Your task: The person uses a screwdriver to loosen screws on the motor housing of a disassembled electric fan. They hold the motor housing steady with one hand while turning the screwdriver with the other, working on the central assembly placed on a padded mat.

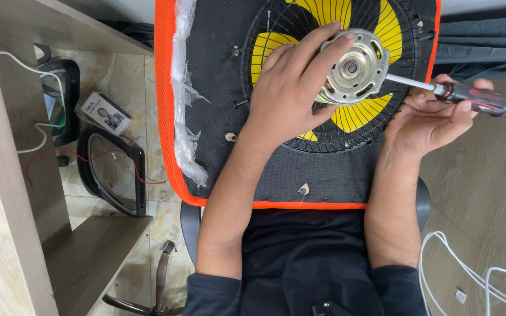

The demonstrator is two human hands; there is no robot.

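A round metal fan motor (355, 67) sits on top of a black wire fan grille (276, 29) with yellow blades (323, 11) under it. My left hand (291, 88) lies over the grille, its fingers gripping the motor's left side. My right hand (431, 120) holds a screwdriver (475, 98) with a dark red-and-clear handle. Its steel shaft points left and its tip meets the motor's right edge. The grille rests on a black board with an orange edge (165, 117) across my lap.
Crumpled clear plastic (184, 93) runs along the board's left side. Loose screws (240, 103) lie on the board. A small box (105, 113), a black frame (112, 172) and wires sit on the tiled floor at left. White cables (469, 275) lie at the lower right.
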